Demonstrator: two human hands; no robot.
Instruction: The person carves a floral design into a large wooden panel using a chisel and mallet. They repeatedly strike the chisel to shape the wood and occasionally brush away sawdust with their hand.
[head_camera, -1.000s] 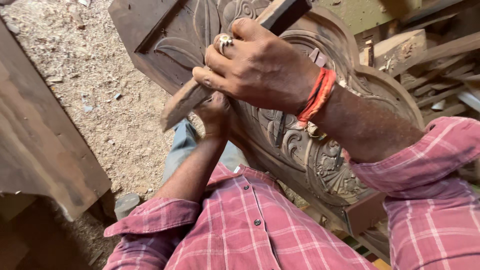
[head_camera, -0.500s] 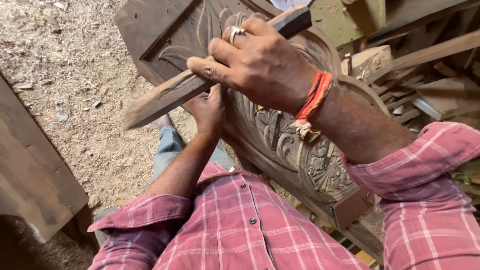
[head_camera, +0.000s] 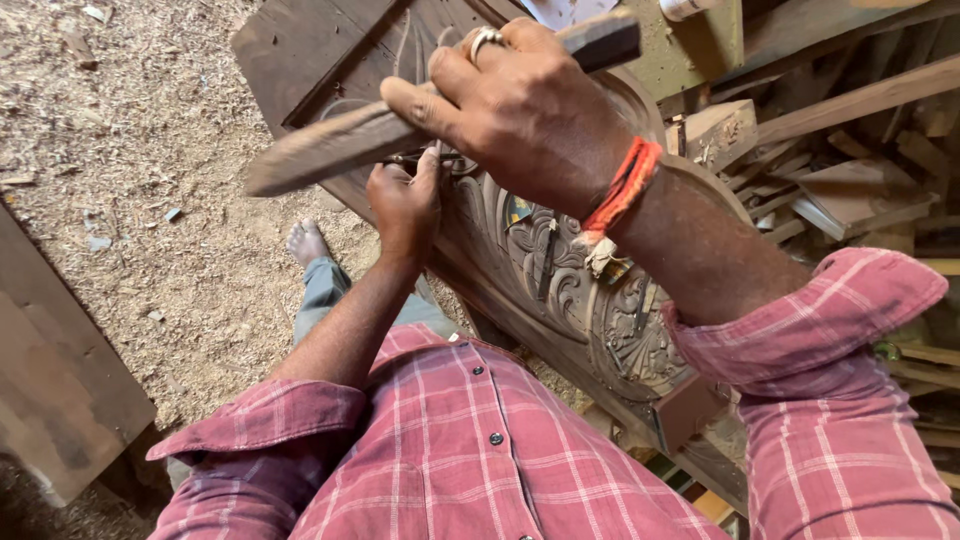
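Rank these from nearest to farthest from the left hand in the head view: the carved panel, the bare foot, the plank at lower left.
1. Carved panel: the left hand rests against its edge.
2. Bare foot: just below-left of the hand, on the sawdust.
3. Plank: far off at the lower left edge.

We saw the right hand (head_camera: 520, 110) gripping a wooden mallet (head_camera: 400, 125) above the carved panel (head_camera: 580, 290), where the left hand (head_camera: 405, 205) rested.

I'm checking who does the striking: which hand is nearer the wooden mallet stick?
Right. The right hand grips the wooden mallet stick, raised above the carved panel; the left hand sits below it, against the carving.
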